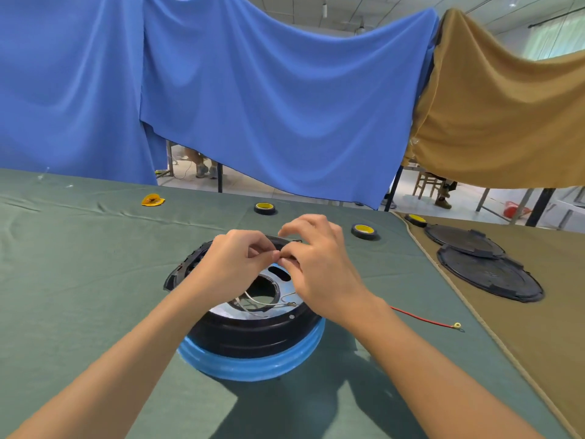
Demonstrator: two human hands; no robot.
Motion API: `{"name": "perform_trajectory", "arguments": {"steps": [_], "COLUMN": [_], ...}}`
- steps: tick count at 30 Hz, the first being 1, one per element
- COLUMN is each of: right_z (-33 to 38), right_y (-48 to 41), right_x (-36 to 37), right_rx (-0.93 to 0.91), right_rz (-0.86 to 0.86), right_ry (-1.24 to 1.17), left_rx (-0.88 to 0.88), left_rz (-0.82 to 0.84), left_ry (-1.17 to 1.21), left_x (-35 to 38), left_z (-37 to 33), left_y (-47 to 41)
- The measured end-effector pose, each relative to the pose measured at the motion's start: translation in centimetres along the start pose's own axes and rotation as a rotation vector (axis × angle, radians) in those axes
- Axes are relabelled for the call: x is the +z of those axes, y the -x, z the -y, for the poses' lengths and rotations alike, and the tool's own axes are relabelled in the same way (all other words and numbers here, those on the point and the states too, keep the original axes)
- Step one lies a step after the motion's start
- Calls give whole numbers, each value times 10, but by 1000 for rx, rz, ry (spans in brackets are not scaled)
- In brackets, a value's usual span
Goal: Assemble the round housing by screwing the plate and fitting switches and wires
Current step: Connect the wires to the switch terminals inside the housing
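While the left hand (240, 261) and the right hand (316, 264) meet in the middle of the frame, their fingertips pinch one small piece (282, 256), too tiny to name. It looks light and easy to drop, so hold it by its ends. Just below sits the round black plastic housing with a blue band (253, 346). It looks hard and steady, and the thin white wires (258, 303) inside look bendy.

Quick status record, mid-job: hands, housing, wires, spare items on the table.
left hand: pinches a small part, too small to identify
right hand: pinches the same part
round housing: under both hands, on green cloth
white wires: in the housing's centre opening
red wire: on the cloth right of housing, ring terminal free
tape rolls: three, beyond the housing
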State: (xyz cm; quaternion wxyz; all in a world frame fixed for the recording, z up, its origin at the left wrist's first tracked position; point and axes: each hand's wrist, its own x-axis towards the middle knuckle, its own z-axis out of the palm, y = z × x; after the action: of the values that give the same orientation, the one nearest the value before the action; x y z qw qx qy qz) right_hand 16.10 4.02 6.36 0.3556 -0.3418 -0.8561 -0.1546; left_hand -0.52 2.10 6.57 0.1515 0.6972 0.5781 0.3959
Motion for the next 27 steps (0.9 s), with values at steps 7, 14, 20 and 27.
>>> {"name": "perform_trajectory", "arguments": {"steps": [7, 14, 20, 27], "right_z": [29, 50, 56, 60], "right_y": [-22, -47, -56, -54], "right_x": [14, 35, 53, 61], "right_rx": [160, 174, 139, 47], "right_rz": [355, 487, 582, 623], "right_ry": [-404, -401, -313, -161], "left_rx": [-106, -207, -213, -271], "left_rz": [-514, -467, -459, -447], "left_ry": [99, 449, 511, 568], "left_x": [-38, -19, -9, -4], "left_z": [58, 88, 95, 94], "left_y": [8, 20, 23, 25]}}
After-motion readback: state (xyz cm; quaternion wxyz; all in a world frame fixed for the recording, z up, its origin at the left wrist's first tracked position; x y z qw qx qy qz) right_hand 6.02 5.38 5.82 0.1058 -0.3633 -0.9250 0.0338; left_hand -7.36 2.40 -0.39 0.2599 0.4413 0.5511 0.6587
